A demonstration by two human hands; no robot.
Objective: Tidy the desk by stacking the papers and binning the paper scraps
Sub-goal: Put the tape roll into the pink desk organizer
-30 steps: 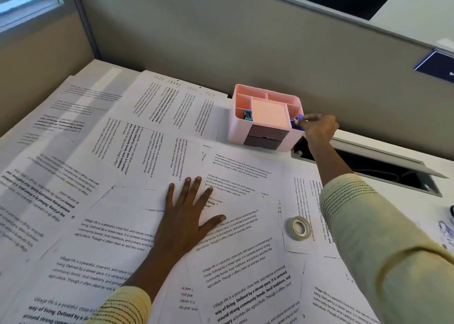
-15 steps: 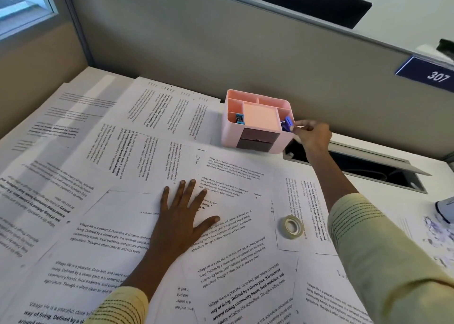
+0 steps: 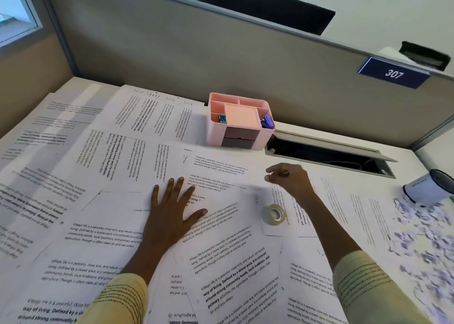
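Back from the pink organizer [image 3: 239,122], my right hand [image 3: 291,180] now hovers empty, fingers loosely curled. Papers [image 3: 103,166] cover the tabletop; my left hand [image 3: 172,209] presses flat on them; paper scraps [image 3: 422,230] lie far right.

White desk [image 3: 407,159] carries papers [image 3: 110,166], scraps [image 3: 422,228], organiser [image 3: 239,122], tape [image 3: 274,214].

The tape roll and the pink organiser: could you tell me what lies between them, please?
In the head view, only overlapping printed papers and the person's right hand lie between the tape roll and the pink organiser.
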